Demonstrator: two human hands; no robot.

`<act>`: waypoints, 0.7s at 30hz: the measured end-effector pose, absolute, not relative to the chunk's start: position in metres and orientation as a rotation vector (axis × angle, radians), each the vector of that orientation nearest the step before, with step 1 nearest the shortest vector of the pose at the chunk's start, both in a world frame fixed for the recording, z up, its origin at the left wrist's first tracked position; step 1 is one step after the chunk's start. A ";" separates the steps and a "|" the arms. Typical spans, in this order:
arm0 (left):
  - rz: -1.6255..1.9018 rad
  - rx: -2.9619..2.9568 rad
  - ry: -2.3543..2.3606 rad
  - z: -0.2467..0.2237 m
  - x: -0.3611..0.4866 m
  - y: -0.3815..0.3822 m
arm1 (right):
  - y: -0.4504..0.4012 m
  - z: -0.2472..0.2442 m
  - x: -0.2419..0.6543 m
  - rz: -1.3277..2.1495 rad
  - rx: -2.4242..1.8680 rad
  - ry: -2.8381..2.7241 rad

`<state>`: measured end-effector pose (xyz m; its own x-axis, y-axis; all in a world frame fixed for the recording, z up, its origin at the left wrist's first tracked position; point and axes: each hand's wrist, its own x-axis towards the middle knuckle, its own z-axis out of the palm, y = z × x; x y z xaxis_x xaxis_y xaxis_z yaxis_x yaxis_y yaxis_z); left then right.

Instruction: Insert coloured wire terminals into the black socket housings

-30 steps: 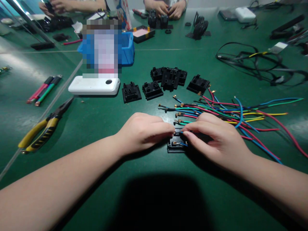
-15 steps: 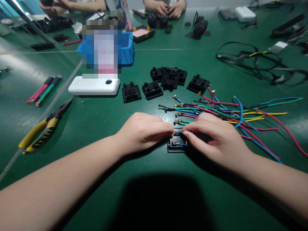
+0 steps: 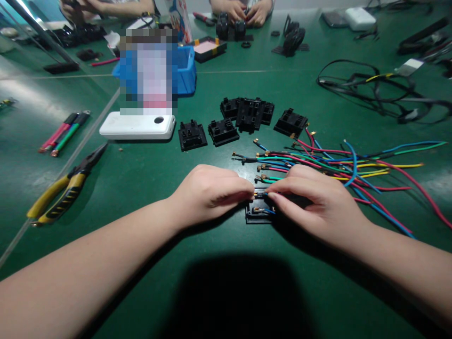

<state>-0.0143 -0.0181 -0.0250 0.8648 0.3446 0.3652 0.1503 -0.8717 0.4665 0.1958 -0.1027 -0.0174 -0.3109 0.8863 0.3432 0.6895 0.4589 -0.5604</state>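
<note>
A black plastic plate lies flat on the green table between my hands. Pinched at the plate's upper left, my left hand has its fingertips by a small brass-coloured terminal; whether they grip the plate or the terminal is hidden. My right hand is closed with thumb and forefinger on a short blue wire that ends at this terminal. A second blue wire with a metal end rests on the plate below. Beyond my fingers spreads a bundle of coloured wires with metal terminals.
Several black plastic pieces stand behind my hands. A white power bank and yellow-handled pliers are at the left, with a blue basket farther back. Black cables lie back right. Another person's hands are at the far edge.
</note>
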 end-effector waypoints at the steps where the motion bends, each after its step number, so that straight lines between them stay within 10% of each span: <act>1: 0.624 2.604 0.363 -0.025 -0.014 -0.018 | -0.103 -0.017 0.196 0.413 -1.312 -2.096; 21: 0.454 2.741 0.407 -0.024 -0.014 -0.016 | -0.103 -0.020 0.195 0.410 -1.326 -2.142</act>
